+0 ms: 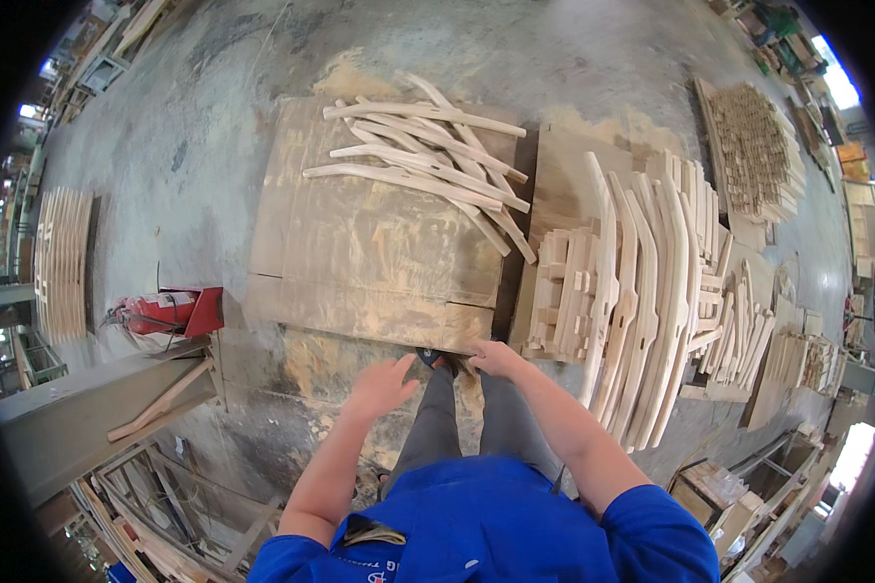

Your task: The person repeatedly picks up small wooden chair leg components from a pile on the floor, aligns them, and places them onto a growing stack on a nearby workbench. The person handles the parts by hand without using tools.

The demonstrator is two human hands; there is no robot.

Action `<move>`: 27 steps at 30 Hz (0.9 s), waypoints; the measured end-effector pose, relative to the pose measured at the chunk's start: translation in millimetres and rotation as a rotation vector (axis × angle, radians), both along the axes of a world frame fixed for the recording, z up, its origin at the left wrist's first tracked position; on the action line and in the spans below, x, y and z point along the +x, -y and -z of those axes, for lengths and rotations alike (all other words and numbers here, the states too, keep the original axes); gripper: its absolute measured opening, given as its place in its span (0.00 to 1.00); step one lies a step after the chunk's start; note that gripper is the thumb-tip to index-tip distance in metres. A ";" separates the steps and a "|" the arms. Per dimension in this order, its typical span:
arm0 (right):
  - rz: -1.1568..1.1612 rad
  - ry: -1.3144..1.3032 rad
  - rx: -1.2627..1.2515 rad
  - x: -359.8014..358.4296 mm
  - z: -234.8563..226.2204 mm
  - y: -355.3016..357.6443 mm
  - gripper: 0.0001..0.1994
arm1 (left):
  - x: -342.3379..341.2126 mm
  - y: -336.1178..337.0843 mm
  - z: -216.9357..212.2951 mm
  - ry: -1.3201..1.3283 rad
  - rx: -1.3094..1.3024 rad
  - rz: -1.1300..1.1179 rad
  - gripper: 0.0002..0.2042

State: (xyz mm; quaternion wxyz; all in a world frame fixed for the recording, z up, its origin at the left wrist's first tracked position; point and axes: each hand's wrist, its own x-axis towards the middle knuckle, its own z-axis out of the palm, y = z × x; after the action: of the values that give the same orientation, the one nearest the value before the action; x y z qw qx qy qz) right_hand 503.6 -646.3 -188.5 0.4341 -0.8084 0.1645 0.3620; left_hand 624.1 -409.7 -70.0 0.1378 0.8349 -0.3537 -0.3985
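My left hand (383,387) is in front of my legs, its fingers loosely stretched toward the right and nothing in it. To its right, my right hand (494,360) has its fingers curled in; whether they hold anything is hidden. In the view it overlaps the near edge of a large brown cardboard sheet (360,253), and I cannot tell if it touches it. Several long curved wooden pieces (418,155) lie crisscrossed on the sheet's far part. Just right of my right hand, similar curved wooden pieces (642,311) lie side by side on a stack.
Short wooden blocks (562,291) are stacked beside the curved pieces, with a further wood stack (749,146) at far right. Left, a red fire extinguisher (160,313) sits by a grey steel beam (97,408). A slatted wood stack (63,262) stands farther left.
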 end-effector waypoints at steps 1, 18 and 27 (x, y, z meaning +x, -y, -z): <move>0.023 -0.042 0.017 2.6 9.9 1.6 0.20 | 3.9 5.4 9.9 -0.006 -0.026 -0.014 0.25; 0.053 0.378 -0.570 174.4 286.8 232.9 0.26 | 11.9 74.8 254.9 -0.318 0.077 -0.478 0.21; 0.094 0.053 -0.535 301.4 367.5 286.1 0.37 | 113.3 195.5 425.5 -0.476 0.004 -0.839 0.24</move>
State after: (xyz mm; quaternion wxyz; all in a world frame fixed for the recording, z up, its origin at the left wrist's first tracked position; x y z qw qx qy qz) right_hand 805.0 -932.4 -556.1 0.2254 -0.8949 0.2805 0.2639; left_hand 737.5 -605.3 -495.5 0.3623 0.7913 0.0559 -0.4894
